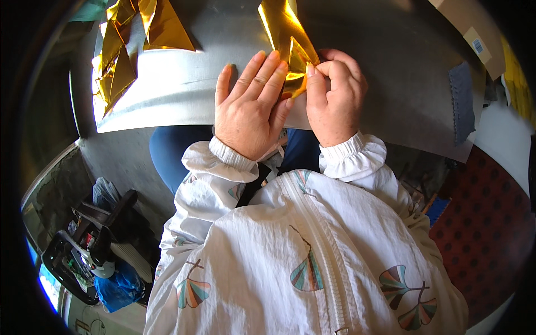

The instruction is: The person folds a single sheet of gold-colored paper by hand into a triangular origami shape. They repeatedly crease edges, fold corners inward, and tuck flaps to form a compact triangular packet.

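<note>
A foil piece (290, 47) lies on the table (391, 61), foil scraps (120, 53) far left, cloth (462, 100) right.

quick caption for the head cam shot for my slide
Left hand flattens a gold foil sheet on a grey table while right hand pinches its folded corner.

Our left hand (251, 106) flat, fingers extended together, palm down. Our right hand (334, 100) curled, thumb and forefinger pinched. Both wrists close, forearms bent inward, white cuffs.

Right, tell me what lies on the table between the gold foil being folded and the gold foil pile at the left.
Head view: only bare grey table lies between the folded foil and the foil pile.
</note>
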`<state>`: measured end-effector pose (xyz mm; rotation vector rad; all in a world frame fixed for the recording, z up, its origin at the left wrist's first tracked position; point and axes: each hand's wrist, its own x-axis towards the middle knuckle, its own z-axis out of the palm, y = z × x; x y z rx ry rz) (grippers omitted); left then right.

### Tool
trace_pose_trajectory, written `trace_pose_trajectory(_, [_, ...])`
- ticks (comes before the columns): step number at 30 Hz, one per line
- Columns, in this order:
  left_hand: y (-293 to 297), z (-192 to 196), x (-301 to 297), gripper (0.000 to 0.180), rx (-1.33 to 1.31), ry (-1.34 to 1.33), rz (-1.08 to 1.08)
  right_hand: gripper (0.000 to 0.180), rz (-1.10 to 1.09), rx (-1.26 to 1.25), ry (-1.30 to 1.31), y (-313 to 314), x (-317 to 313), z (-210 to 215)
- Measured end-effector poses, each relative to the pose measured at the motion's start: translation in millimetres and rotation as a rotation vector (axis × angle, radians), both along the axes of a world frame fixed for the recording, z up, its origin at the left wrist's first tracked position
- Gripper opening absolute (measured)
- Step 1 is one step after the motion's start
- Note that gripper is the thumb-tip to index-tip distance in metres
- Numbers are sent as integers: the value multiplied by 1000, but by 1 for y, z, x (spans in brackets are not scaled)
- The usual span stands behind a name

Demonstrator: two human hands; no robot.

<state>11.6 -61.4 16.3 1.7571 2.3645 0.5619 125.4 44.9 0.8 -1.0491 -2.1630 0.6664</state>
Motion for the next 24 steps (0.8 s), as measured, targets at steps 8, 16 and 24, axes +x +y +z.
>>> trace_pose_trajectory(8, [3,0,2,36,41,15,23,7,-25,70,-23,-1,-5,1])
trace_pose_trajectory(16, [2,0,2,34,60,-5,14,7,-47,31,-39,-2,-7,3])
trace_pose_trajectory(24, [-5,-2,-17,40,87,-97,-136,8,-20,30,-34,0,-7,-1])
